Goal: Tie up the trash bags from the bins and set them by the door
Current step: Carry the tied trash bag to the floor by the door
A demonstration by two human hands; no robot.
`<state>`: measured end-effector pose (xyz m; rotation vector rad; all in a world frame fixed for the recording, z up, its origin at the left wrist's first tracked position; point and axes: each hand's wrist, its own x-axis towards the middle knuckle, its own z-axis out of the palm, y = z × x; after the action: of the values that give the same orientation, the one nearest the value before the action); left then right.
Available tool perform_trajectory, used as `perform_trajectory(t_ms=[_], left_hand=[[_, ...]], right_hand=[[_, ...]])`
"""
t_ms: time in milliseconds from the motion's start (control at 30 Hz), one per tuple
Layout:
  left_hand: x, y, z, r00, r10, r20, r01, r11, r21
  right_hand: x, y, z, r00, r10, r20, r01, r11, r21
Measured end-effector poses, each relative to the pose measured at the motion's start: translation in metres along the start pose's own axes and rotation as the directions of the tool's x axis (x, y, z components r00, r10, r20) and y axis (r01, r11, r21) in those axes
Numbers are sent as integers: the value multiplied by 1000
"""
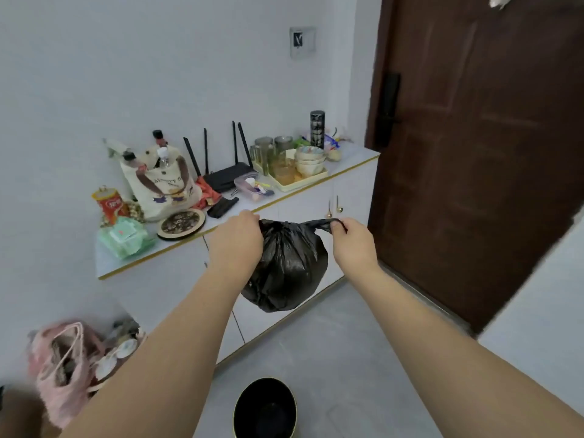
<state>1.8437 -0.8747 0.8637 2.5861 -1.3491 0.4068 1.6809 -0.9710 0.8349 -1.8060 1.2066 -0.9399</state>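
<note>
White cabinet top point(347, 159) carries router point(229, 175), tray point(300, 181), tote bag point(161, 188), perhaps wipes point(124, 237)

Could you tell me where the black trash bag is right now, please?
The black trash bag hangs mid-frame in the head view, held up between the left hand and right hand, in front of the white cabinet, left of the brown door.

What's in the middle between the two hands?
In the head view, the black trash bag hangs between them. The left hand and right hand each grip an end of its gathered top, pulled out sideways.
</note>
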Motion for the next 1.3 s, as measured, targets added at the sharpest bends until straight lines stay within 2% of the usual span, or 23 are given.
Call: perform_trajectory(t_ms=[200,367,500,567,733,833,900,1000,1067,1167,1300], left_hand=[[15,119,10,972,205,112,-199,978,-66],[21,245,19,929,335,160,-311,937,-157],[22,346,41,895,384,226,-297,892,-340],[15,389,51,871,421,252,-297,862,-412],[4,471,80,781,494,381,-245,805,-540],[4,513,98,711,560,426,-234,759,-608],[5,540,111,661,589,465,-203,736,-646],[3,580,136,568,599,564,-103,732,-674],[0,603,154,511,589,626,-53,748,-661],[-7,638,186,476,569,670,-14,767,-641],[-21,675,247,508,499,702,13,810,-586]], right_hand=[[17,51,-106,985,106,-136,-106,994,4],[27,111,-211,943,140,-301,-171,982,-80],[22,166,-289,902,157,-403,-247,952,-183],[20,188,-320,878,200,-436,-303,936,-180],[25,235,-373,816,285,-503,-400,907,-135],[32,262,-398,794,283,-538,-441,877,-191],[37,280,-413,817,232,-528,-456,820,-345],[43,309,-434,895,123,-429,-406,626,-666],[47,331,-444,938,106,-329,-336,507,-794],[53,377,-460,966,164,-201,-254,442,-860],[61,451,-477,956,265,-128,-241,452,-859]])
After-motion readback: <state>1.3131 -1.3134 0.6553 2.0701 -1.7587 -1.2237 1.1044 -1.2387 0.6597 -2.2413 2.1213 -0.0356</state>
